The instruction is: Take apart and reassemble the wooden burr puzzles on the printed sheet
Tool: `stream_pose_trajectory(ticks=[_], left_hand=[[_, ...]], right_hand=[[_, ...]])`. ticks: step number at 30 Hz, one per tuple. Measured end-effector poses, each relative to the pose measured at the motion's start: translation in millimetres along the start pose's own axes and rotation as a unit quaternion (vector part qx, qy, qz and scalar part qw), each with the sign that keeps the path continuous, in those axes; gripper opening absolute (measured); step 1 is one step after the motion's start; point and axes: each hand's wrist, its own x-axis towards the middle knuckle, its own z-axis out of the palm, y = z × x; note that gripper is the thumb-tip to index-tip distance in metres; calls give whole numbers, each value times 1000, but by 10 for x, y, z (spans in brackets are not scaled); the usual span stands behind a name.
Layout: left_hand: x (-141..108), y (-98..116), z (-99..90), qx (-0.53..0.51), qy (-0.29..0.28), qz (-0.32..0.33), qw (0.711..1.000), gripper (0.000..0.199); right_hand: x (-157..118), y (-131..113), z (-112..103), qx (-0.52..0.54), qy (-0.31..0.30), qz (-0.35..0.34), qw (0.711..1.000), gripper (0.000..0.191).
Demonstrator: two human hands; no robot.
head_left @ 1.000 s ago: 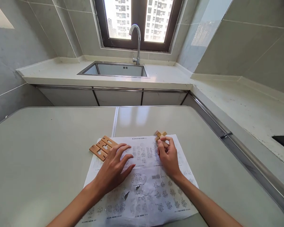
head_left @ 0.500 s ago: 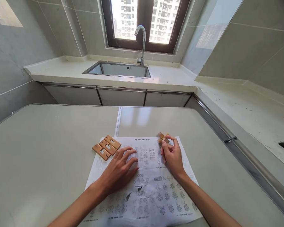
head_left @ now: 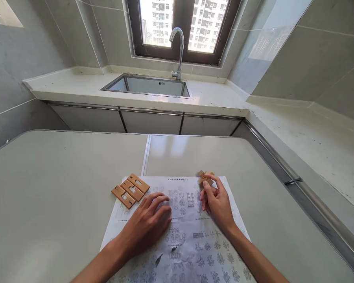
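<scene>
My left hand [head_left: 152, 216] lies palm down on a printed paper sheet [head_left: 179, 228], fingers slightly bent and apart, holding nothing. Just beyond its knuckles, three flat wooden plates [head_left: 131, 190] with cut-out slots and numbers lie side by side over the sheet's upper left edge. My right hand [head_left: 218, 200] is at the sheet's upper right, its thumb and index finger on a small cluster of wooden blocks [head_left: 201, 173]. The other fingers curl inward. Part of the cluster is hidden behind that hand.
The sheet has rows of small diagrams and two dark torn spots. It lies on a pale table [head_left: 61, 196] with a seam strip [head_left: 146, 153]. Beyond stands a counter [head_left: 76, 90] with a sink [head_left: 118, 84] and faucet [head_left: 180, 51]; another counter [head_left: 312, 133] runs along the right.
The camera view has shifted slightly, so the table and sheet appear lower. The hands keep nearly the same places beside the plates and blocks.
</scene>
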Motion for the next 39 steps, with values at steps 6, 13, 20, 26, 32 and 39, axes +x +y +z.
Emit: stream_pose_trajectory(ticks=[6,13,20,26,32,39], left_hand=[[-9,-9,-9,-26,2,2,1000,15],[-21,-33,-12,-37,1,-3,999,15],[-15,-27,-14,-34,9,-2,999,17],[-27,-33,-4,-39,-3,2,999,16],[-40,-21,-21,-45,28,-24,998,24],[-104,49,-71,-202,21,-123,971,91]], right_hand=[[4,23,7,-23,3,8,1000,44],[32,24,8,-48,-3,16,999,43],[51,28,-13,-73,-3,18,997,41],[9,55,-14,-91,-26,-21,995,39],[-189,61,93,-64,-129,-78,987,34],[-540,-7,294,101,-313,-22,944,36]])
